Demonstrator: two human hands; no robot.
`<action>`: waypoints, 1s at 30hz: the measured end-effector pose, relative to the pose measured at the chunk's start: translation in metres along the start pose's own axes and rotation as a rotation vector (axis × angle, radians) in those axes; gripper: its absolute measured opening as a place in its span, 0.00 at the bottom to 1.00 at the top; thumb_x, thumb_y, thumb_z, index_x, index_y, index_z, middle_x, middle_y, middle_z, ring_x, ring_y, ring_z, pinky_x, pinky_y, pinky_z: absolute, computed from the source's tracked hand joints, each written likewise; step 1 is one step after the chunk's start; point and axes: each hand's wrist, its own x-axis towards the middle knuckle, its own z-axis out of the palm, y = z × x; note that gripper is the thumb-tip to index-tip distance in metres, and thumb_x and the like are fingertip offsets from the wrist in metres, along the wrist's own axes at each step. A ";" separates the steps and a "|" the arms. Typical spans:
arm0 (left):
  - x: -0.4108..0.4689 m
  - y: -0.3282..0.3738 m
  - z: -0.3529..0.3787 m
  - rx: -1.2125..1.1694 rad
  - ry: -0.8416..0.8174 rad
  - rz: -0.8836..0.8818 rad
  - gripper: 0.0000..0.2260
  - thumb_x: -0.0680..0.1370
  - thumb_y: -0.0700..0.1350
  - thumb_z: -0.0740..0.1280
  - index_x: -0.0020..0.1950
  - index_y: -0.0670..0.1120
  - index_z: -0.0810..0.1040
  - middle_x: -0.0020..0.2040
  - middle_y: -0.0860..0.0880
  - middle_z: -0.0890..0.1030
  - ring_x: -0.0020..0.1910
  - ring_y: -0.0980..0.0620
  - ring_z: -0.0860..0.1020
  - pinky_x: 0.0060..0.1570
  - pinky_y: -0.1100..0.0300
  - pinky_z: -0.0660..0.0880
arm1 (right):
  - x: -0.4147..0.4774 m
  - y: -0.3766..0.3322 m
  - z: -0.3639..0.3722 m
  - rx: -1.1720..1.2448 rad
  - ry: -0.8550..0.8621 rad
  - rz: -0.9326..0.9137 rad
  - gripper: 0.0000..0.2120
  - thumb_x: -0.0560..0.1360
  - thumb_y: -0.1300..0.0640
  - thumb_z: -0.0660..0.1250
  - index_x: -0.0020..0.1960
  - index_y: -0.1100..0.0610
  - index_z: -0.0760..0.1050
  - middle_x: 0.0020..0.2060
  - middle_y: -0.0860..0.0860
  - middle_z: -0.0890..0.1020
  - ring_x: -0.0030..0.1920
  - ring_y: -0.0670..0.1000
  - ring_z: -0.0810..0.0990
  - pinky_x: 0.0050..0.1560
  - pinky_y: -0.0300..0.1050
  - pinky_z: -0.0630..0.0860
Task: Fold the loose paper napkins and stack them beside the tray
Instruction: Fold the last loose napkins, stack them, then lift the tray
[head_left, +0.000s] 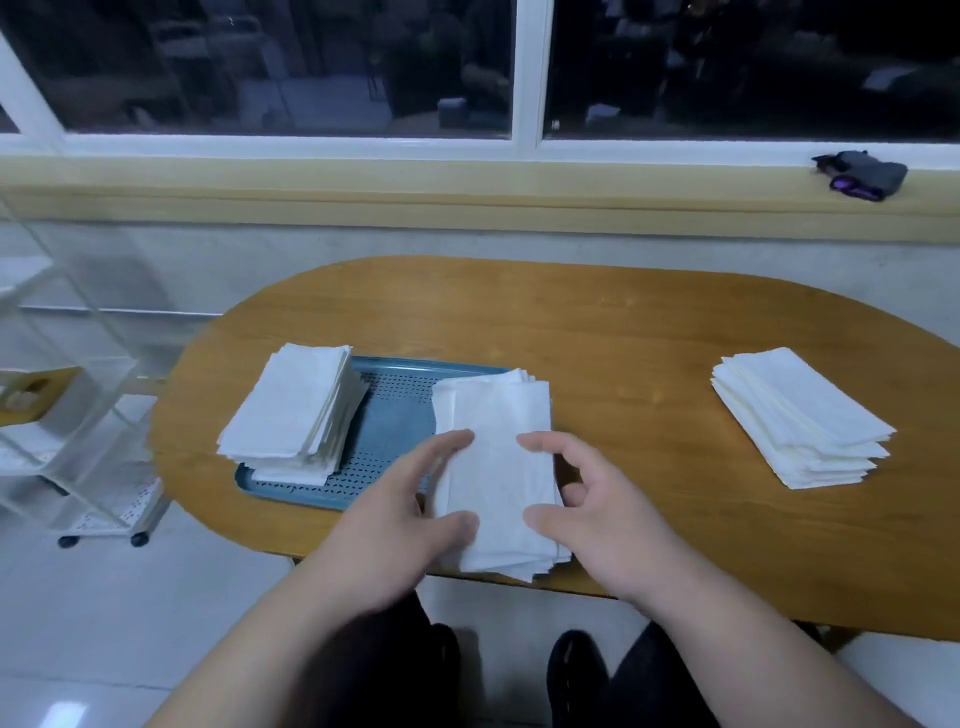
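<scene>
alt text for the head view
A left hand and a right hand touch a pile of white napkins at the near edge of a wooden table, overlapping a blue tray that holds another stack. A third stack lies far right.

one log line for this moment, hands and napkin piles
left hand: touching middle napkin pile | right hand: touching same pile | tray: holds left pile | right stack: on table

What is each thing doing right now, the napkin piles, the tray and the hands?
tray: flat on the table.
left pile: stacked on the tray's left part.
middle pile: stacked, covering the tray's right edge, between the hands.
right pile: stacked on the table, apart from the tray.
left hand: forefinger and thumb touch the middle pile.
right hand: the same.
</scene>
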 end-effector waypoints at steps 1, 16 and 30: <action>0.002 -0.001 -0.009 0.011 0.029 -0.020 0.29 0.74 0.45 0.72 0.68 0.70 0.68 0.52 0.58 0.82 0.35 0.59 0.77 0.38 0.70 0.72 | 0.010 -0.003 0.009 -0.001 -0.011 -0.009 0.27 0.74 0.68 0.69 0.62 0.38 0.75 0.59 0.58 0.78 0.34 0.42 0.80 0.35 0.35 0.75; 0.056 -0.027 -0.069 0.105 0.335 -0.143 0.26 0.76 0.39 0.62 0.70 0.60 0.70 0.65 0.53 0.71 0.40 0.55 0.78 0.38 0.59 0.73 | 0.108 -0.022 0.099 -0.015 0.031 0.033 0.28 0.74 0.66 0.66 0.63 0.37 0.72 0.47 0.51 0.81 0.31 0.50 0.73 0.33 0.43 0.72; 0.070 -0.043 -0.053 0.533 0.408 0.011 0.22 0.79 0.41 0.63 0.73 0.51 0.72 0.76 0.48 0.65 0.74 0.47 0.63 0.68 0.58 0.65 | 0.128 -0.002 0.107 -0.129 0.024 0.058 0.26 0.74 0.60 0.68 0.69 0.40 0.70 0.59 0.50 0.77 0.38 0.45 0.77 0.30 0.32 0.70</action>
